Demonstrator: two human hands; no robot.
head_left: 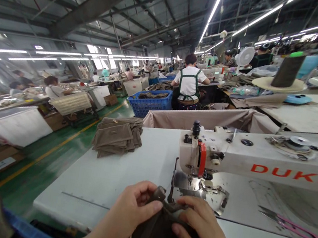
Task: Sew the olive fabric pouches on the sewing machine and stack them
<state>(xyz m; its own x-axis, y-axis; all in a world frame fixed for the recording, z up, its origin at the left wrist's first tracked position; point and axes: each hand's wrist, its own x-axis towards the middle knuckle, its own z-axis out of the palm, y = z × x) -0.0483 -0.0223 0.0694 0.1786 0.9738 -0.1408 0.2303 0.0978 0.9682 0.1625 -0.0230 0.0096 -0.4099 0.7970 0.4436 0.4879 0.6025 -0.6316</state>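
Dark olive-brown fabric point(154, 236) hangs between my two hands at the near edge of the sewing machine table. My left hand point(132, 208) pinches a folded edge of it between thumb and fingers. On the other side my right hand point(198, 227) grips the same fabric, its fingers curled over the top. Both hands are just in front of the needle area of a white sewing machine point(286, 160), whose metal presser parts point(196, 186) stand close behind the cloth. Whether the fabric touches those parts I cannot tell.
Flat brown fabric pieces point(118, 136) are stacked at the table's far left. Pink-handled thread snips point(293, 227) lie under the machine arm. A blue bin point(15, 227) stands below left, and a blue basket point(151, 103) ahead, beside a seated person point(190, 79). Thread cones point(287, 71) stand right.
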